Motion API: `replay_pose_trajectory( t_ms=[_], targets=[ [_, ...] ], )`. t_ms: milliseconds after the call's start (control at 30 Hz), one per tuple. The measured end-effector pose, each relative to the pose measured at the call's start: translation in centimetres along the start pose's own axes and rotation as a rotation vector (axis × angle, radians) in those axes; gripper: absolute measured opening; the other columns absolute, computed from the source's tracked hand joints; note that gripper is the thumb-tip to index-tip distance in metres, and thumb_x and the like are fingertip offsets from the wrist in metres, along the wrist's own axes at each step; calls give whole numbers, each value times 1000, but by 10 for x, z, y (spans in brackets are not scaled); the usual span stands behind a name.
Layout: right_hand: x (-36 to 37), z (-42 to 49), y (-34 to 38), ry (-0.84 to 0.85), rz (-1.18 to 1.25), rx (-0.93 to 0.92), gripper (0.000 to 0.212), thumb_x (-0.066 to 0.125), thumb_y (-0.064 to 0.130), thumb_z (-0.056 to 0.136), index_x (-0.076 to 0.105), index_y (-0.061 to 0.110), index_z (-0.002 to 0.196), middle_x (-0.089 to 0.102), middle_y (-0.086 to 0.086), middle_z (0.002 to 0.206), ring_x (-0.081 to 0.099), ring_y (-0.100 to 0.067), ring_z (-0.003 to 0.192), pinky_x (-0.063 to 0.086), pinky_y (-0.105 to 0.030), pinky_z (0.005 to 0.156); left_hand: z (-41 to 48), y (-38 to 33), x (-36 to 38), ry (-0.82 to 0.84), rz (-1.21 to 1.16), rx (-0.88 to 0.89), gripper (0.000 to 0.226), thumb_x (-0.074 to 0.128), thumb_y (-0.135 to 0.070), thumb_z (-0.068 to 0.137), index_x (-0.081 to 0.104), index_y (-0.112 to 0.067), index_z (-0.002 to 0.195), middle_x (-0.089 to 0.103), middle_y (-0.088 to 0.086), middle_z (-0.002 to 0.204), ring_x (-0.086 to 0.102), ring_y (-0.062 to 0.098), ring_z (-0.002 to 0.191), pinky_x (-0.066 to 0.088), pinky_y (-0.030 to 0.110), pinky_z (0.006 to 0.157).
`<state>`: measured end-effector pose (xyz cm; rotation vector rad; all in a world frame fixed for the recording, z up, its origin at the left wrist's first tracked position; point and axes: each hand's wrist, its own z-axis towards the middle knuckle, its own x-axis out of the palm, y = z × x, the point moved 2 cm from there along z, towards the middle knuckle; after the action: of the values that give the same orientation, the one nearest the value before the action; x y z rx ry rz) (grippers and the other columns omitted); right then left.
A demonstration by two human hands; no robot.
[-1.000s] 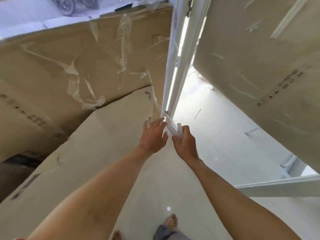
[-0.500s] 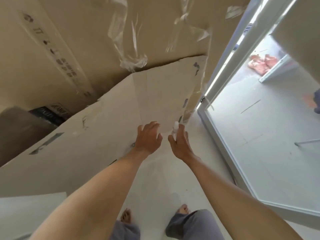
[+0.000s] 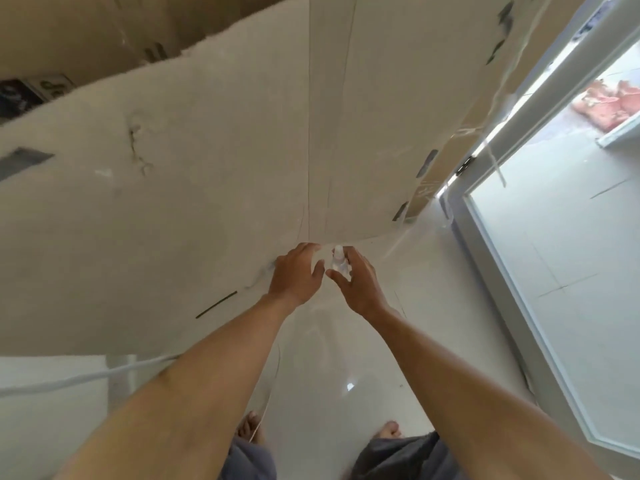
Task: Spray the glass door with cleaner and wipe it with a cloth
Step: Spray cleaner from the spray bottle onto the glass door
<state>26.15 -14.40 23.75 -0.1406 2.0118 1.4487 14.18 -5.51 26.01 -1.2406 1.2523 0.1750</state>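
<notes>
Looking down past both forearms onto a white tiled floor (image 3: 329,358). Just right of centre, right hand (image 3: 358,289) clamped round a small clear bottle (image 3: 338,264): thumb on the near side, fingers curled over the far side, nozzle end towards 12 o'clock. At 9 o'clock of the bottle, left hand (image 3: 294,277) holding nothing, fingers relaxed and slightly apart, tips at the lower edge of a large pale cardboard sheet (image 3: 207,168); contact with the sheet not discernible. Both hands near each other, not touching.

Leaning across the view from 9 to 1 o'clock, the cardboard sheet, creased down its middle and marked with dark patches. Behind it at 11 o'clock, a brown box (image 3: 86,26).

At 3 o'clock, well apart from the bottle, glass door (image 3: 571,271) set in a white frame (image 3: 491,258) running from 1 to 5 o'clock. Through the pane at 2 o'clock, more tiled ground and blurred pink items (image 3: 609,105).

At 6 o'clock, bare feet (image 3: 251,426) below grey trousers (image 3: 398,459). At 8 o'clock, a white cord (image 3: 69,379) lying on the floor.
</notes>
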Motion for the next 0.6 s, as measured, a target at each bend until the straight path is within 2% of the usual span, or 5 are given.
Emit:
replay_pose_trajectory(
  t_ms=[167,300,433,533,600],
  targets=[
    [49,25,-44,-7,32,-23,40,72,22,89,52,15,122,60,-1,110,53,-16,98,40,-19,76,10,53,50,-24,-90,-16,37,55,-24,97,54,-10,131,59,7,132,58,26,114,47,41,99],
    [90,41,-73,-10,59,-76,50,74,19,88,47,13,130,58,11,101,54,13,93,42,-3,71,14,105,88,-61,-226,-74,42,58,-28,95,53,-14,134,59,5,131,59,22,114,51,39,96],
    [134,59,-102,20,49,-104,59,70,17,90,38,17,140,63,-8,121,58,-23,108,52,-33,88,21,148,122,-133,-293,-87,41,58,-38,94,54,-20,130,61,0,128,59,17,114,49,20,85],
    [161,69,-119,13,46,-156,62,69,13,91,34,17,142,64,-9,123,59,-19,103,47,-8,74,27,172,141,-191,-331,-85,36,58,-41,93,56,-24,124,64,-5,120,60,9,101,40,12,73],
    [177,73,-129,12,34,-204,67,67,8,90,30,16,145,63,-10,126,60,-19,101,44,-1,66,30,185,151,-220,-331,-77,35,60,-41,92,57,-24,123,65,-6,118,57,4,96,41,10,72]
  ],
)
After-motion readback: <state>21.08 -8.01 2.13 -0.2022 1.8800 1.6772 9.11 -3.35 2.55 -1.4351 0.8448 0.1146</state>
